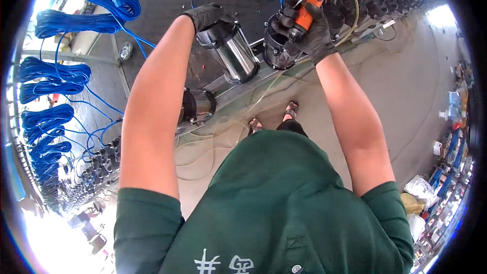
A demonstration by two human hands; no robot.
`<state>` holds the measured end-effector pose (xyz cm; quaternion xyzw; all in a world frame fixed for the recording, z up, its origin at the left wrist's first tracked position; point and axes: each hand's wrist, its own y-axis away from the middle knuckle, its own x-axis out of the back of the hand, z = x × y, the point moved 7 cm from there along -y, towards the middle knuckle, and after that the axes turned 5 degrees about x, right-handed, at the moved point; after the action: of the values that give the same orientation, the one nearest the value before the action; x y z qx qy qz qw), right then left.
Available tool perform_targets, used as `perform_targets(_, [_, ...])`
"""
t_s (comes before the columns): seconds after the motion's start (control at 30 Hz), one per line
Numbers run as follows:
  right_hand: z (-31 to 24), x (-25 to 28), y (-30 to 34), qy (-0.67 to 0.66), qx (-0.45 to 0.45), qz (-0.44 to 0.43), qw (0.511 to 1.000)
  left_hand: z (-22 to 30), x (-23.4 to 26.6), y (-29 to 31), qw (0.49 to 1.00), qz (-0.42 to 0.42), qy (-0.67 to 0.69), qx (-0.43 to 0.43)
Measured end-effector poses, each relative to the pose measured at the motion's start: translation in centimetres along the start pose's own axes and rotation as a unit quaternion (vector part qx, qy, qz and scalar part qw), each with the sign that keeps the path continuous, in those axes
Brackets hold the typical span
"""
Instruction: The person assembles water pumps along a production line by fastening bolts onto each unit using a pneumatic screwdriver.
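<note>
My left hand (209,16), in a dark glove, is closed over the upper end of a shiny steel cylinder (234,53) with black end caps and thin side rods. The cylinder tilts at the bench's near edge. My right hand (315,33), also gloved, is wrapped round an orange air tool (308,12) with a metal lever. The tool's lower end points at a second cylinder with a black cap (276,45), just right of the first. Whether the tip touches it is hidden by my fingers.
A pale air hose (356,7) loops from the tool's top. Coiled blue cables (66,23) line the left side of the dark bench (162,0). Another steel cylinder (205,102) lies near the edge. Rows of black parts (378,5) stand at right. Thin hoses (210,157) trail on the floor.
</note>
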<state>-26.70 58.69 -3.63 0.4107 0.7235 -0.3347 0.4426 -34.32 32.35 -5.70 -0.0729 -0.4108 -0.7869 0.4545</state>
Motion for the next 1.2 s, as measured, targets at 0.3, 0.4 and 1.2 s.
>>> perform_targets(0.3, [0.1,0.5,0.0,-0.014,-0.010,0.008,1.000,-1.6,2.7,-1.9,0.988,0.023,-0.020,0.151])
perform_targets(0.4, [0.0,1.0,0.0,-0.010,-0.010,0.018,1.000,-2.2,3.3,-1.7,0.986,0.025,-0.006,0.167])
perform_targets(1.2, [0.5,-0.5,0.0,0.069,-0.026,0.053,0.996,-6.1,3.6,0.1,0.997,-0.067,0.038,0.010])
